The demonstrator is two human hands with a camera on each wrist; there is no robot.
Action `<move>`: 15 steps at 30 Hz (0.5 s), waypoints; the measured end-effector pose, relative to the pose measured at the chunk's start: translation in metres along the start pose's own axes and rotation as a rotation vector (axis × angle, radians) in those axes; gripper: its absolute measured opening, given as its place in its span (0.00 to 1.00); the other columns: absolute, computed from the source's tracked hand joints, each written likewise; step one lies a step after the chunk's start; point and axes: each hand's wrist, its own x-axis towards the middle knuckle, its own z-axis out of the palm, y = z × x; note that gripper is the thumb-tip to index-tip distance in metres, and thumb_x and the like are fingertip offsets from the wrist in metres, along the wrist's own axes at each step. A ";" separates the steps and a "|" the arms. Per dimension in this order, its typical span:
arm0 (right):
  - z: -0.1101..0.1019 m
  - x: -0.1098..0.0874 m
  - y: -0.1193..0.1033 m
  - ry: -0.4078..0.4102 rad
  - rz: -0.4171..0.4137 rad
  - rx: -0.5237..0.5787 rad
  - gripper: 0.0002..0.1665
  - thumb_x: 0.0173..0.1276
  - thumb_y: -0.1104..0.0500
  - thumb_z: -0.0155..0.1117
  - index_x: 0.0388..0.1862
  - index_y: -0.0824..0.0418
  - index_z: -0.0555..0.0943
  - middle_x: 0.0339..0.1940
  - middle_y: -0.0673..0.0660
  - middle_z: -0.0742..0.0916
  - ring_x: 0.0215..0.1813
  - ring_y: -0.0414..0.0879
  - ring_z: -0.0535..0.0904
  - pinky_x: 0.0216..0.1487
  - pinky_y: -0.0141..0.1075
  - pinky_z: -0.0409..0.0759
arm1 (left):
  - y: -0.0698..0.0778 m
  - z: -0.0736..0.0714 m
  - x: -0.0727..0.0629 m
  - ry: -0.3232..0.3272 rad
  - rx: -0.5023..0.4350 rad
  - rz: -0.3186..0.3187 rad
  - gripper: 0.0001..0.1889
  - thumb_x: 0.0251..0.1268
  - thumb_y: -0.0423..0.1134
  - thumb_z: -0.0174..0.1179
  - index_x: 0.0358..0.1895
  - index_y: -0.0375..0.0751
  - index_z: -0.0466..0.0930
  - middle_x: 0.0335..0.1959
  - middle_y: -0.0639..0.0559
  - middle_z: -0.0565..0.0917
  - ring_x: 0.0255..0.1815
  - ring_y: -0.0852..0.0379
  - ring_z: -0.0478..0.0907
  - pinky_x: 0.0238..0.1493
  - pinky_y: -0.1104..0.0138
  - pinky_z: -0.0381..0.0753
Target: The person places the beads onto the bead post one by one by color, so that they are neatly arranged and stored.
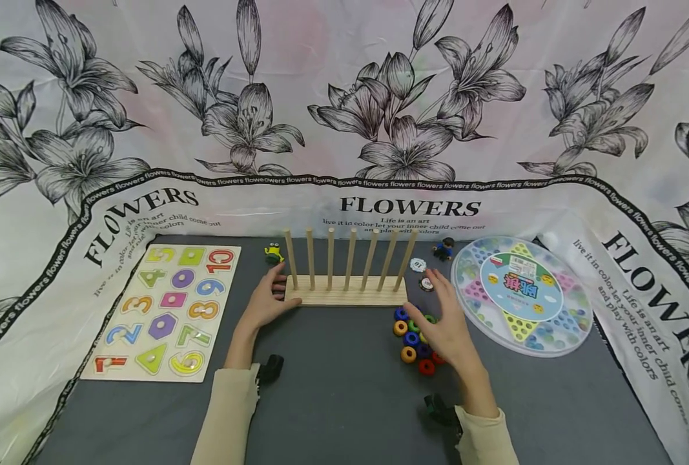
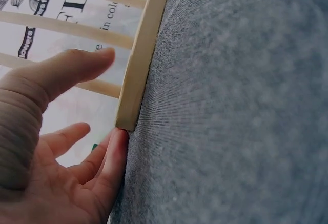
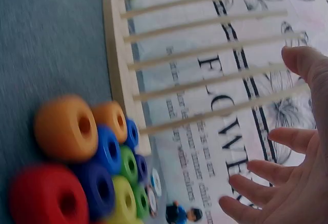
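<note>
The wooden peg rack (image 1: 344, 297) should be light, stiff; hold both ends. Left hand (image 1: 265, 300), spread, touches nine-o'clock end; right hand (image 1: 447, 326), wide, perhaps hovers above four-o'clock beads (image 1: 412, 339).

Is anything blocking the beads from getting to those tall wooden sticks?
Nothing I can see blocks them. The beads lie near the right end of the wooden base, and the sticks are bare right up to their tops. The right hand only hides some beads in the head view.
</note>
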 end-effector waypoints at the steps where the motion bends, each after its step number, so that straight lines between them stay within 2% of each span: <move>1: -0.003 0.001 0.003 0.003 0.001 0.004 0.45 0.69 0.51 0.66 0.79 0.58 0.57 0.78 0.65 0.58 0.75 0.64 0.57 0.69 0.68 0.59 | 0.000 0.001 0.001 -0.001 0.009 -0.003 0.48 0.55 0.32 0.73 0.77 0.33 0.53 0.62 0.31 0.70 0.58 0.37 0.72 0.61 0.48 0.78; 5: -0.014 0.006 0.016 -0.018 0.021 0.023 0.42 0.69 0.55 0.66 0.77 0.63 0.60 0.74 0.69 0.64 0.69 0.67 0.65 0.67 0.66 0.65 | 0.002 0.002 0.003 -0.013 0.043 -0.006 0.48 0.53 0.31 0.74 0.76 0.32 0.54 0.61 0.32 0.68 0.57 0.38 0.72 0.60 0.49 0.78; 10: -0.020 0.013 0.028 -0.124 0.103 0.009 0.40 0.70 0.57 0.66 0.75 0.66 0.62 0.71 0.70 0.67 0.67 0.69 0.69 0.66 0.63 0.70 | 0.001 0.002 0.004 -0.028 0.068 -0.003 0.48 0.53 0.31 0.74 0.76 0.32 0.55 0.62 0.32 0.67 0.57 0.38 0.72 0.60 0.50 0.78; 15: -0.017 0.021 0.038 -0.213 0.117 -0.018 0.35 0.69 0.60 0.67 0.71 0.69 0.67 0.66 0.72 0.74 0.61 0.68 0.74 0.59 0.59 0.79 | -0.001 0.001 0.003 -0.043 0.079 -0.002 0.47 0.53 0.31 0.74 0.76 0.34 0.57 0.62 0.33 0.66 0.58 0.39 0.71 0.60 0.51 0.79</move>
